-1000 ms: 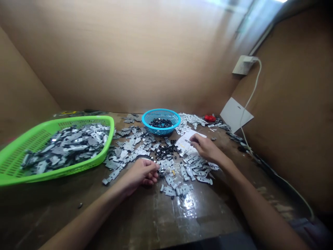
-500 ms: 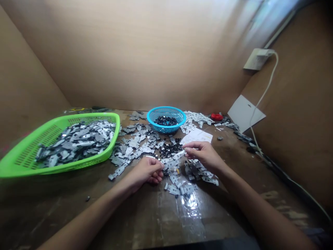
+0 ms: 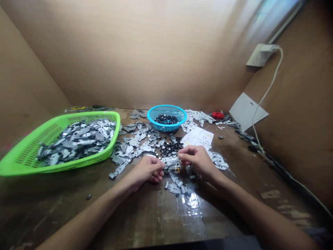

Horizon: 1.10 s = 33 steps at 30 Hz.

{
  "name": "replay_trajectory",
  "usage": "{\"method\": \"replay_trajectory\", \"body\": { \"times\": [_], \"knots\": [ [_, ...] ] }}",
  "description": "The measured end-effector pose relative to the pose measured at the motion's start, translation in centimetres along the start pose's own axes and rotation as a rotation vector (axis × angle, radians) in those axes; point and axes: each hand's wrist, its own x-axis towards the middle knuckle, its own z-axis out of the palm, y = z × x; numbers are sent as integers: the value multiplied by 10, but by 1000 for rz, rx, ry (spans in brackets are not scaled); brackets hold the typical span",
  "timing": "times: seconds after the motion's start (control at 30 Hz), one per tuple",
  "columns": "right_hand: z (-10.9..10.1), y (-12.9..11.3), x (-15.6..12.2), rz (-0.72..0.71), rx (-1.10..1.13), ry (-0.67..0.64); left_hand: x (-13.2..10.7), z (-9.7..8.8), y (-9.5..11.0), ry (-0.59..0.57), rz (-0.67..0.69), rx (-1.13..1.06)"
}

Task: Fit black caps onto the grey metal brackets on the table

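My left hand (image 3: 148, 169) and my right hand (image 3: 195, 158) meet over the middle of the wooden table (image 3: 161, 218). Both pinch a small grey metal plate (image 3: 170, 161) held between them, the left at its left end, the right at its right end. Loose grey metal plates (image 3: 135, 144) lie scattered under and behind the hands. A small heap of black round parts (image 3: 170, 146) sits just beyond the fingers.
A green basket (image 3: 31, 152) full of grey plates stands at the left. A blue basket (image 3: 166, 118) of black parts stands at the back centre. White paper (image 3: 199, 136), a red object (image 3: 217, 115), and a wall socket (image 3: 258, 55) with a cable are on the right.
My right hand came from the far paper toward me with a grey plate and met my left hand. The left hand now pinches the same plate.
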Motion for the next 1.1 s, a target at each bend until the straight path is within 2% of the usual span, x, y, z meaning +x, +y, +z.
{"method": "replay_trajectory", "body": {
  "times": [0.5,0.77,0.97,1.1],
  "knots": [
    [6,3,-1,37,-2,7,-1,0,1,8,-2,-11],
    [8,5,-1,96,78,18,0,-1,2,6,-13,-12],
    [3,10,1,54,-66,48,0,-3,-1,9,2,-42],
    [0,14,2,100,-78,27,0,-3,-2,4,22,-52]
  ]
}}
